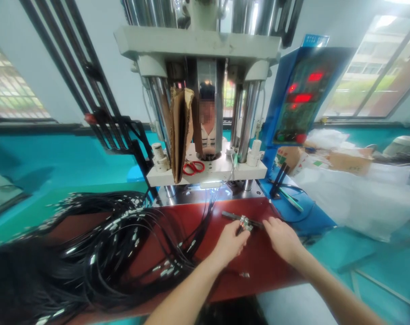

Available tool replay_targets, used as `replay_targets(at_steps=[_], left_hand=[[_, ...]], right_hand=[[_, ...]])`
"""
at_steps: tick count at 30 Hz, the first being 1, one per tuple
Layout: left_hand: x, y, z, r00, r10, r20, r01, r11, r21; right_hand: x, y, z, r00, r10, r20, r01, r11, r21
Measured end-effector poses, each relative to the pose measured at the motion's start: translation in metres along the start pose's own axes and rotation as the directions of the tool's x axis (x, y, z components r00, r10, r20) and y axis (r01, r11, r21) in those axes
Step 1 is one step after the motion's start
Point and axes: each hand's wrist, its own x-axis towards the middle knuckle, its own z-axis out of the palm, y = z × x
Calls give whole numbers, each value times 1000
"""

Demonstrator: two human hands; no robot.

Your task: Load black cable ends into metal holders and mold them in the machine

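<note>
My left hand (232, 240) is closed around a small bunch of cable connectors (244, 223), whose silvery ends stick out past the fingertips. Behind them a narrow dark metal bar (229, 215) lies across the red-brown tabletop (259, 257). The fingers of my right hand (283, 237) close on the right end of this bar; its tip is hidden under them. Nearer to me, a single connector (244, 274) rests on the tabletop below my left hand. Thin black cables (206, 221) run from the lit lower part of the press down onto the table.
A large pile of black cables (113, 257) with pale ends covers the left side. Ahead stands the press (198, 43), with red-handled scissors (194, 168) and folded cardboard (179, 135) on its plate. A blue control box (302, 95) and white bags (353, 198) are at the right.
</note>
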Motion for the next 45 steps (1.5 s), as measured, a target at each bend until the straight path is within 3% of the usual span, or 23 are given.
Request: replay_targets(at_steps=[3,5,7,9,11,13,15,17,19,22,26,31,33,37,40,42,45], left_hand=[[-9,2,4,971,216,-102,-174,934,313],[-15,5,4,942,321,-99,-248,865,436],[-20,8,4,930,360,-72,-283,827,485],[-24,9,5,935,352,-50,-278,810,516],[-24,9,7,945,325,-28,-260,802,537],[-22,8,10,973,230,21,-212,852,479],[-20,7,13,994,50,100,-80,942,326],[-17,7,16,979,-126,161,96,978,185],[-15,6,17,964,-208,163,188,973,131],[-13,4,18,968,-218,124,199,968,152],[-11,-1,18,973,-189,132,161,967,198],[-13,-1,19,972,-106,208,71,983,170],[-14,-1,17,973,-61,221,31,990,139],[-9,0,4,965,-125,232,109,991,81],[-3,1,-5,945,-169,279,199,977,-83],[0,2,-8,937,-176,302,239,954,-184],[0,1,-6,937,-166,307,236,949,-209]], right_hand=[[-14,-6,2,997,-28,71,38,987,-154],[-21,-9,3,990,-34,138,34,999,2],[-27,-10,5,970,38,241,-113,946,304],[-34,-13,10,934,118,338,-303,763,570],[-39,-19,16,931,149,334,-360,532,766],[-44,-29,23,955,182,235,-281,304,910],[-46,-42,29,954,253,160,-194,115,974],[-46,-54,34,942,314,117,-134,33,990],[-45,-62,36,937,338,91,-108,31,994],[-43,-65,37,933,349,88,-118,66,991],[-43,-65,33,930,351,106,-155,114,981],[-42,-67,28,939,342,41,-144,281,949],[-42,-68,28,935,354,26,-138,297,945],[-43,-66,33,925,369,87,-149,143,978],[-43,-63,35,928,356,109,-131,37,991],[-43,-62,36,926,356,126,-136,2,991],[-43,-62,36,927,348,139,-140,-21,990]])
